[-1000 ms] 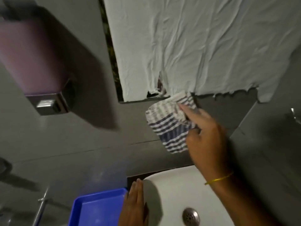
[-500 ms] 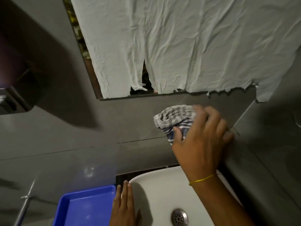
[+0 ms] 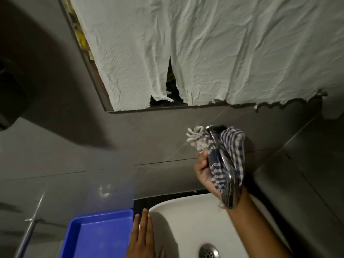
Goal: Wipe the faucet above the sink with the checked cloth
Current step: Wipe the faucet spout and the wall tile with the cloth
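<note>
Left of the sink [image 3: 178, 216]: my left hand [image 3: 142, 239] flat, released, on its rim. Above it: right hand [image 3: 203, 172] clenches the checked cloth [image 3: 232, 155] around the faucet [image 3: 216, 144]. Cloth soft, limp; bunch it underneath. Chrome probably slippery.

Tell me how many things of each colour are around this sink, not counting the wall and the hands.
White: 2, the sink and the crumpled paper sheet
Blue: 1, the tray
Blue-and-white checked: 1, the cloth
Shiny metal: 3, the faucet, the drain, the bar
Total: 7
</note>
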